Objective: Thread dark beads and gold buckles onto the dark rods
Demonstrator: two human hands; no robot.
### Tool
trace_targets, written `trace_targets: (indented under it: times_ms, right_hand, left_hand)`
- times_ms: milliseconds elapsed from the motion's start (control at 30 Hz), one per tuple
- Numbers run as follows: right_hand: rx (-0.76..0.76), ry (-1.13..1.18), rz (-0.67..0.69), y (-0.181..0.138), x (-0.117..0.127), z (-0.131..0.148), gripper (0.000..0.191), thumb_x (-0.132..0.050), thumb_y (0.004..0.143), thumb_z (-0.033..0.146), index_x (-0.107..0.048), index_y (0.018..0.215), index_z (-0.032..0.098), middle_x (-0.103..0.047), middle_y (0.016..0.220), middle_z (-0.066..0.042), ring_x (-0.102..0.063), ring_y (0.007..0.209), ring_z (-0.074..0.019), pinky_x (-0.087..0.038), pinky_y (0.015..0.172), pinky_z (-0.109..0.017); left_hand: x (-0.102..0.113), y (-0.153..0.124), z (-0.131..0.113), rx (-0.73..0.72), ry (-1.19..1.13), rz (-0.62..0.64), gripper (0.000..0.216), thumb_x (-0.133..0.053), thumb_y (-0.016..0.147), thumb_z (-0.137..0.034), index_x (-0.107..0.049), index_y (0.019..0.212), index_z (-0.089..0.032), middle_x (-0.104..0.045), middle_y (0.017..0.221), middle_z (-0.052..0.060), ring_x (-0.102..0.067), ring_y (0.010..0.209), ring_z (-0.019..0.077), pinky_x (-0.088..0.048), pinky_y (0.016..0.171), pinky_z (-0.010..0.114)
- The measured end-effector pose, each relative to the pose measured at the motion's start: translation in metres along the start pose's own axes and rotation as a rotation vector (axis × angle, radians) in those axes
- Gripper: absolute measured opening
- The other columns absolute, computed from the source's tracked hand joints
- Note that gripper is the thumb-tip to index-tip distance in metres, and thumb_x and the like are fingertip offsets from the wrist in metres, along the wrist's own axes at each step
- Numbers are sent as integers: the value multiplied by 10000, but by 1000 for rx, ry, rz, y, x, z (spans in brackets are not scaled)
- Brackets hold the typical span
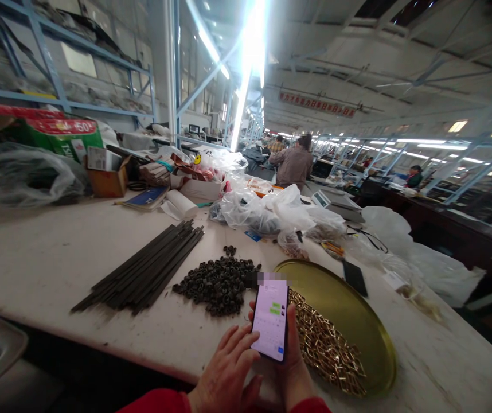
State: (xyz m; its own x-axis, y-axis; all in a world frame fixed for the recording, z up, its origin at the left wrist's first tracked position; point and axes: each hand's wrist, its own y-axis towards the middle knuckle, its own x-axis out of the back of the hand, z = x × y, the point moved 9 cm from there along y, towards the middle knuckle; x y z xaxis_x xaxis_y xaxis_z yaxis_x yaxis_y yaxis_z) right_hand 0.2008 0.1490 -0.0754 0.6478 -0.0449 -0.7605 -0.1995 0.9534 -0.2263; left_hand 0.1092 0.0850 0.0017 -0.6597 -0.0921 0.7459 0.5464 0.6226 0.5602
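Observation:
A smartphone (270, 321) with a lit chat screen and on-screen keyboard is held upright in my right hand (294, 367). My right thumb lies along its right edge, and fingertips wrap round its left edge. My left hand (231, 370) is open, fingers stretched out, with a fingertip at the lower left of the screen. Just behind the phone, a pile of small black rings (218, 284) lies on the table. To its right, a round gold tray (358, 310) holds a heap of small gold-coloured metal buckles or loops (325, 341), partly hidden by my right hand.
Long dark strips (143, 267) lie stacked on the white table (35, 252). Plastic bags (267, 209), a cardboard box (107, 175), a blue booklet (146, 198) and a dark flat object (354, 278) lie farther back. A person (294, 163) stands beyond the table.

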Motion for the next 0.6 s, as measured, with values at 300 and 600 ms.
trace_targets:
  times_ms: [300, 600]
  right_hand:
    - [-39, 113, 46, -4, -6, 1, 612, -415, 725, 699, -670, 955, 192, -721, 843, -84, -658, 747, -232, -496, 743, -400]
    - [-14, 123, 28, -10, -5, 5, 622, -482, 674, 706, -664, 961, 184, -718, 826, -92, -658, 722, -256, -507, 655, -408]
  left_hand:
    - [-2, 2, -5, 5, 2, 45, 266, -534, 724, -188, -503, 989, -192, -533, 1251, 91, -397, 1233, 260, -324, 1022, 477]
    - [-5, 0, -8, -13, 18, 70, 299, -544, 707, -206, -500, 1003, -190, -516, 1271, 88, -368, 1255, 256, -300, 1031, 475]
